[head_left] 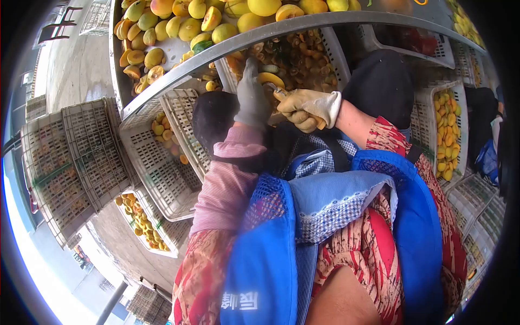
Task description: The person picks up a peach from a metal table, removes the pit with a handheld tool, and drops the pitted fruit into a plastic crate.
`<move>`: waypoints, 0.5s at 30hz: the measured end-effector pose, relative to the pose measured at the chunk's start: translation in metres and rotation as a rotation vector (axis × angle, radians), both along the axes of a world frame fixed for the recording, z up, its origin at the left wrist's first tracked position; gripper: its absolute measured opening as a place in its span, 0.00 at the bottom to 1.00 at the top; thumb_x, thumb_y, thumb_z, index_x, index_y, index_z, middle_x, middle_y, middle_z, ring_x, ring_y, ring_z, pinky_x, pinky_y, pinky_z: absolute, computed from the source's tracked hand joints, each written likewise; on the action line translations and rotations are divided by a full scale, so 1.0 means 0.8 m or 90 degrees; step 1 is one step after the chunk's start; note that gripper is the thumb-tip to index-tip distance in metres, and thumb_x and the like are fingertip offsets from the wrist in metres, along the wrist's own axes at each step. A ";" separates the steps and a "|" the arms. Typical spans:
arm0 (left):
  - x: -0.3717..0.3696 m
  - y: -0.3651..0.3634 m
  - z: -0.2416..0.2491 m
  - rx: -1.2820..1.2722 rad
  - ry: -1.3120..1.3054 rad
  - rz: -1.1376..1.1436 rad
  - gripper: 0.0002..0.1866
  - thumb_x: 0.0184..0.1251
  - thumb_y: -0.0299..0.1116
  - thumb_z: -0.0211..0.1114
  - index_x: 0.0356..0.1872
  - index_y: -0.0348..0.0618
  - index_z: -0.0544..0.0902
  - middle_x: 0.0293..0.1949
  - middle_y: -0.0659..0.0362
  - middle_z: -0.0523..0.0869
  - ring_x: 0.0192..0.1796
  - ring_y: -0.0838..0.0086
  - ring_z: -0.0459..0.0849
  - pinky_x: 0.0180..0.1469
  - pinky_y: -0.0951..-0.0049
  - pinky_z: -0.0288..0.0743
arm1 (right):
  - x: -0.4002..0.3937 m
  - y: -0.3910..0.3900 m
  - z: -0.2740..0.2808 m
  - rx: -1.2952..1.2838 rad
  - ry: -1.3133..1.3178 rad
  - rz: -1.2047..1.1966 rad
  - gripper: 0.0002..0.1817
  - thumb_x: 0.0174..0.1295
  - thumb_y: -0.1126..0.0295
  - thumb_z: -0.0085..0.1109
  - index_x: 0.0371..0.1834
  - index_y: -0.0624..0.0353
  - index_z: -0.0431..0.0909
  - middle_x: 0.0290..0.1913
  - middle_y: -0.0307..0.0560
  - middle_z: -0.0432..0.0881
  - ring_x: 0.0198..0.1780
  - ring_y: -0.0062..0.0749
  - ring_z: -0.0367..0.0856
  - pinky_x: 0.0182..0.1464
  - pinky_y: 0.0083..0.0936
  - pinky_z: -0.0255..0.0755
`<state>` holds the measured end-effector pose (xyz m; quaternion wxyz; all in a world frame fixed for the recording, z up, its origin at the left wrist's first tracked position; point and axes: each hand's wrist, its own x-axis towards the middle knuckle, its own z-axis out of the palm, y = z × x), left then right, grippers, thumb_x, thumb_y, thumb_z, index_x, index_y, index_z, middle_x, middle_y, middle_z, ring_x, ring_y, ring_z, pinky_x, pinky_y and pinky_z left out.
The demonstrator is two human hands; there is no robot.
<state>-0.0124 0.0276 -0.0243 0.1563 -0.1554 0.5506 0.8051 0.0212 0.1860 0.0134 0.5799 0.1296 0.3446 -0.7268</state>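
Note:
My left hand (252, 100), in a grey glove, is closed on a yellow peach half (271, 80), its fingers partly hidden. My right hand (309, 108), in a cream work glove, is wrapped around a small hand tool with a wooden handle (321, 123). The tool's working end reaches toward the peach half; its exact shape is hard to make out. Both hands are above a white crate (335, 51) of brown pits and scraps. Beyond them, a metal tray (179, 64) holds many yellow peaches (223, 32), some of them cut.
The tray's metal rim (238, 40) curves across in front of me. White plastic crates (157, 157) stand at my left, one holding peach halves (142, 222). At right is another crate of halves (447, 135), with a co-worker's dark-clothed leg (482, 116) past it. Crates (76, 157) are stacked far left.

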 end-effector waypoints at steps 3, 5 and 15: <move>0.004 0.004 0.025 0.109 -0.088 0.042 0.24 0.75 0.52 0.45 0.40 0.39 0.77 0.31 0.57 0.82 0.29 0.71 0.80 0.34 0.74 0.76 | 0.003 -0.008 0.001 0.037 0.024 -0.022 0.14 0.62 0.68 0.53 0.21 0.47 0.61 0.14 0.26 0.57 0.10 0.11 0.52 0.11 0.14 0.45; 0.005 0.007 0.034 0.155 -0.090 0.071 0.24 0.75 0.52 0.44 0.41 0.39 0.77 0.31 0.56 0.82 0.30 0.69 0.81 0.37 0.73 0.78 | 0.005 -0.015 0.000 0.045 0.040 -0.054 0.13 0.62 0.68 0.52 0.22 0.47 0.60 0.15 0.25 0.57 0.10 0.10 0.52 0.11 0.13 0.45; -0.007 -0.002 0.022 0.154 0.073 0.164 0.23 0.74 0.52 0.48 0.60 0.49 0.70 0.47 0.58 0.79 0.48 0.71 0.80 0.50 0.69 0.78 | -0.008 -0.003 0.034 0.222 0.221 0.087 0.06 0.55 0.70 0.54 0.33 0.60 0.72 0.16 0.36 0.66 0.11 0.17 0.59 0.12 0.18 0.51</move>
